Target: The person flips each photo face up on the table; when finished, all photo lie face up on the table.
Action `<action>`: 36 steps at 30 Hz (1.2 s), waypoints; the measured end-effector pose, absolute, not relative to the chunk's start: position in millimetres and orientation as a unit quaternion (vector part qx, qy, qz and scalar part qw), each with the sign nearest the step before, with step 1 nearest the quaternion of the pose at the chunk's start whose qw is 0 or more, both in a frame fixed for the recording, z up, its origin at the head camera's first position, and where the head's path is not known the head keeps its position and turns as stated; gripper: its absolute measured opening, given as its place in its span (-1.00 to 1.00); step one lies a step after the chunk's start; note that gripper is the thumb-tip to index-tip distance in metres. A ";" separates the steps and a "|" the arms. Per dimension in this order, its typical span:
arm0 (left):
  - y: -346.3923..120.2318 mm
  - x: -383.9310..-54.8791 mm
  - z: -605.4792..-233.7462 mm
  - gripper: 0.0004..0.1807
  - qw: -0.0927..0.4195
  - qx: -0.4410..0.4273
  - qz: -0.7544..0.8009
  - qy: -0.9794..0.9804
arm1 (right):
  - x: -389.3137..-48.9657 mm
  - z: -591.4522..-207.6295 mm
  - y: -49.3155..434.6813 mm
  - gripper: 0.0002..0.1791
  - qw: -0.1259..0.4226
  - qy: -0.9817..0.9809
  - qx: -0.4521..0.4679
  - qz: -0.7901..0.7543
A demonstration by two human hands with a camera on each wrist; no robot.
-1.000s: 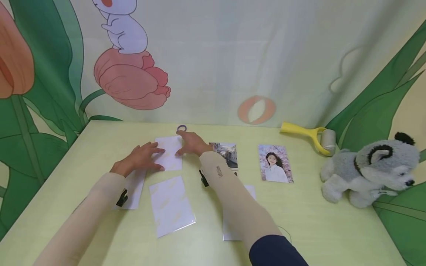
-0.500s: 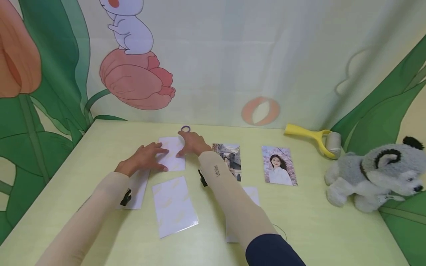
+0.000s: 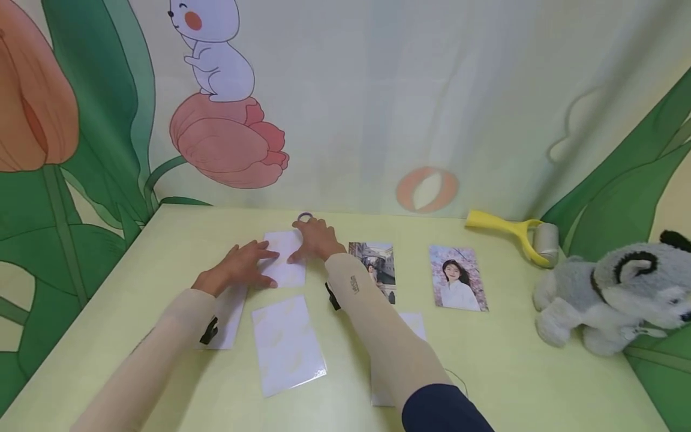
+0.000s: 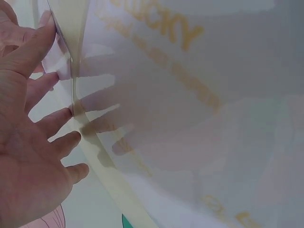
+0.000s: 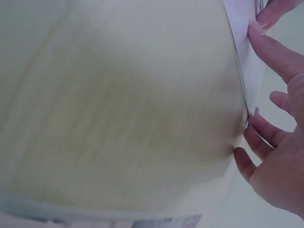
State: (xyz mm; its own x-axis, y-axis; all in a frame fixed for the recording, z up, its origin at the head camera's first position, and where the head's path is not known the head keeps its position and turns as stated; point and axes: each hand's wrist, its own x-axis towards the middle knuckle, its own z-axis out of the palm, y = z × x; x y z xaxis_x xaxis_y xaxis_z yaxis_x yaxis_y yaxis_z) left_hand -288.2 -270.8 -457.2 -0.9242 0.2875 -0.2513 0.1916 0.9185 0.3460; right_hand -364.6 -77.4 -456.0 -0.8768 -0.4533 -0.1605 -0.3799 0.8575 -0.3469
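Note:
A white sheet with pale yellow marks (image 3: 291,275), like the back of a photo print, lies flat at the back left of the table. My left hand (image 3: 237,267) rests at its left side, fingers spread and tips over its edge. On the opposite side is my right hand (image 3: 317,239), thumb on the right edge and fingers at the top right corner. Just past those fingertips lies a purple ring (image 3: 305,214), partly hidden. In the left wrist view, yellow lettering shows on a white print back (image 4: 190,118) close below the camera. Neither hand curls round anything.
More face-down prints lie nearer: one (image 3: 229,327) under the left forearm, one (image 3: 288,348) in the middle, one (image 3: 414,324) partly behind the right sleeve. A canal photo (image 3: 383,264), a portrait photo (image 3: 459,285), a yellow-handled roller (image 3: 499,224) and a plush dog (image 3: 610,288) are rightward.
The head view has shifted slightly, so everything sits a little lower and further right. Both hands stay on the same sheet, almost unmoved.

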 end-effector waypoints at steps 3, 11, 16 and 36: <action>-269.1 -285.8 -460.9 -0.19 0.151 0.124 0.156 0.968 | -365.9 -463.7 -76.8 -0.05 0.107 0.950 -0.212 -0.203; -264.1 -286.1 -451.5 -0.19 0.138 0.129 0.139 0.972 | -371.3 -458.0 -74.9 -0.29 0.089 0.882 -0.157 -0.435; -262.7 -286.6 -452.3 -0.15 0.135 0.129 0.131 0.974 | -369.5 -457.8 -69.7 -0.36 0.114 0.867 -0.139 -0.465; -252.1 -286.6 -437.1 -0.16 0.100 0.158 0.133 0.973 | -368.0 -452.4 -59.5 -0.36 0.149 0.804 -0.131 -0.561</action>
